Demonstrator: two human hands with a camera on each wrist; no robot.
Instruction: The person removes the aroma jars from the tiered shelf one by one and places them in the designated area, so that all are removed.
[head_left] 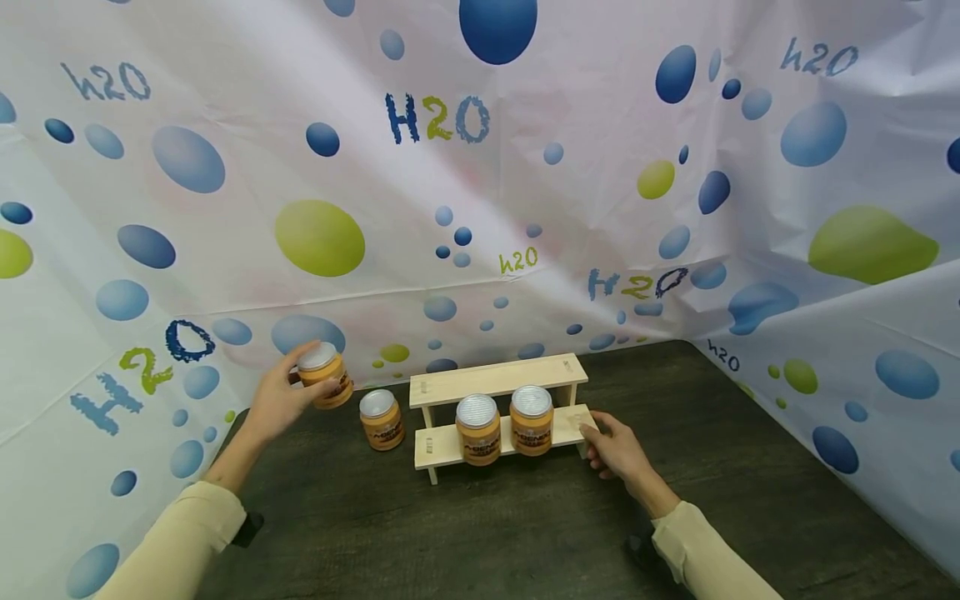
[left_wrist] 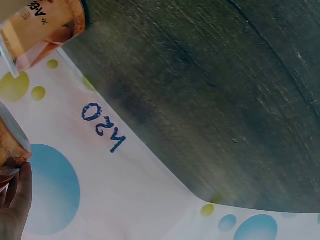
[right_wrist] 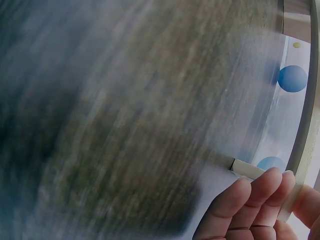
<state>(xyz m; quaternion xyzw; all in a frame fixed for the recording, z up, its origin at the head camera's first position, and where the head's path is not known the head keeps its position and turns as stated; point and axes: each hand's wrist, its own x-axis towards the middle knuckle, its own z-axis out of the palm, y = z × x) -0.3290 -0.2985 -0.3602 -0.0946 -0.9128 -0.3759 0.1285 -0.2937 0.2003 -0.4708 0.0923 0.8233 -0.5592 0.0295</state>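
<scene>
In the head view my left hand [head_left: 281, 396] grips an orange jar [head_left: 318, 358] with a silver lid, raised at the left near the back of the table. That jar [left_wrist: 11, 142] also shows at the left edge of the left wrist view. A similar jar [head_left: 382, 427] stands on the table just right of it. Two more jars, a left one [head_left: 478, 435] and a right one [head_left: 532, 427], sit on the lower step of a pale wooden two-step shelf [head_left: 491, 379]. My right hand [head_left: 621, 450] pinches the right end of the lower step, thumb on top, fingers beneath.
The dark wood-grain table [head_left: 420, 533] runs back to a white sheet [head_left: 570, 225] with blue and green spots and H2O lettering. The sheet rises behind the shelf and along both sides. The shelf's upper step bears nothing.
</scene>
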